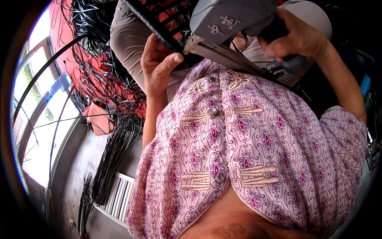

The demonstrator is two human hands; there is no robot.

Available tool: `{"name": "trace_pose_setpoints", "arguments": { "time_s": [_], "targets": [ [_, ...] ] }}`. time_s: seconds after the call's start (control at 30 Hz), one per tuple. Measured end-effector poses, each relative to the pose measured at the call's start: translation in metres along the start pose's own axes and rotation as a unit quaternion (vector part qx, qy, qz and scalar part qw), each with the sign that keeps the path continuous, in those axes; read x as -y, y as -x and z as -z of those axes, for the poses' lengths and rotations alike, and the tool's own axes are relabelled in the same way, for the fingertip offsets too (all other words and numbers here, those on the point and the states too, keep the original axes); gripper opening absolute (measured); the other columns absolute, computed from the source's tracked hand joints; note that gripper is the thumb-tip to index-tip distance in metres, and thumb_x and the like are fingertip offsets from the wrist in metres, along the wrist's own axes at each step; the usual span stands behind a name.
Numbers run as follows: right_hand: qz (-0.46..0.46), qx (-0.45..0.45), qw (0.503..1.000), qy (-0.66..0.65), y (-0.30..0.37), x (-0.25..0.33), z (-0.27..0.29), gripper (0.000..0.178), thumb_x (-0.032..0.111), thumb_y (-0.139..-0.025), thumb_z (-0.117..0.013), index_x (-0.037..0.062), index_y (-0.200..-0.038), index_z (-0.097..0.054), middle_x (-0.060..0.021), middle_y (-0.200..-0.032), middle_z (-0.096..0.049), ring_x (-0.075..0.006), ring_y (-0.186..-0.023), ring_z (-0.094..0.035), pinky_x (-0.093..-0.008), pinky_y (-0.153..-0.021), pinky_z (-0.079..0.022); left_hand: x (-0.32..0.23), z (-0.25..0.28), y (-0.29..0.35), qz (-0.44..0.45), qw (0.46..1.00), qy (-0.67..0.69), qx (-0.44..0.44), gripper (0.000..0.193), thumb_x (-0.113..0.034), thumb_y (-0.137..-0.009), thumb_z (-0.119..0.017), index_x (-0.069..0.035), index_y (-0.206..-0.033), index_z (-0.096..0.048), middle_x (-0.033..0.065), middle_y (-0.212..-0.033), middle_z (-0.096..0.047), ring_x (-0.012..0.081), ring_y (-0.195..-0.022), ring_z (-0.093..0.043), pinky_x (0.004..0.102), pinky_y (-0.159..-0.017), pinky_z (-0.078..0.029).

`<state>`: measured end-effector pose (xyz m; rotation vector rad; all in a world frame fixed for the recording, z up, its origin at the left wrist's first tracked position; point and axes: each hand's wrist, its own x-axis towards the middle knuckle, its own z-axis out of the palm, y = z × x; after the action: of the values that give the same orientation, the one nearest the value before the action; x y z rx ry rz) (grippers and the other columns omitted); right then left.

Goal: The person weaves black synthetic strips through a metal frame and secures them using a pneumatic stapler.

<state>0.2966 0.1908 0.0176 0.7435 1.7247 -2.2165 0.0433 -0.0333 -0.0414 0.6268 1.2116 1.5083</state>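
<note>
My right hand is wrapped round the dark handle of a grey staple gun with a long metal magazine. The gun's narrow metal nose comes down close to the edge of a black woven frame; whether they touch, I cannot tell. My left hand grips that frame's wrapped edge, thumb near the gun's nose and fingers partly behind the edge. Black strips cross inside the frame with gaps between them. Its far part runs out of the picture at the top.
Tangled black strips lie over a red surface at left. A long bundle of black strips hangs beside a white slatted piece on the grey floor. My lap in light trousers is beneath the frame.
</note>
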Motion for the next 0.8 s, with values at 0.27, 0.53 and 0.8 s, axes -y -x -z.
{"name": "trace_pose_setpoints", "arguments": {
  "time_s": [0.27,0.53,0.8],
  "targets": [
    [-0.025,-0.034,0.999,-0.004,0.003,0.01,-0.004,0.035,0.021,-0.069,-0.074,-0.0002,-0.096,-0.066,-0.0037,-0.066,-0.063,-0.0102,-0.049,-0.06,-0.0254,-0.05,-0.051,0.012,0.0,-0.008,-0.027,1.0,0.008,0.004,0.074,-0.011,-0.084,-0.083,0.004,-0.146,-0.046,0.0088,-0.121,-0.069,0.0159,-0.11,-0.065,0.0289,-0.097,-0.05],
    [-0.065,-0.019,0.997,0.028,0.0,0.011,0.006,0.038,0.02,-0.069,-0.074,-0.0018,-0.1,-0.066,-0.0047,-0.068,-0.063,-0.0105,-0.05,-0.06,-0.0251,-0.051,-0.051,0.032,0.019,0.005,-0.125,0.983,-0.076,-0.114,0.08,-0.065,-0.099,-0.049,0.001,-0.143,-0.048,0.0136,-0.125,-0.062,0.0248,-0.112,-0.062,0.0369,-0.106,-0.044],
    [0.001,-0.056,0.997,0.05,-0.001,0.024,-0.004,0.047,0.019,-0.073,-0.07,-0.0031,-0.114,-0.064,-0.0045,-0.07,-0.062,-0.0092,-0.051,-0.058,-0.0245,-0.052,-0.05,0.033,0.003,0.035,-0.012,0.874,-0.483,-0.06,0.055,-0.048,-0.099,-0.059,-0.003,-0.13,-0.059,0.017,-0.116,-0.058,0.0354,-0.115,-0.051,0.0418,-0.103,-0.039]
  ]
}}
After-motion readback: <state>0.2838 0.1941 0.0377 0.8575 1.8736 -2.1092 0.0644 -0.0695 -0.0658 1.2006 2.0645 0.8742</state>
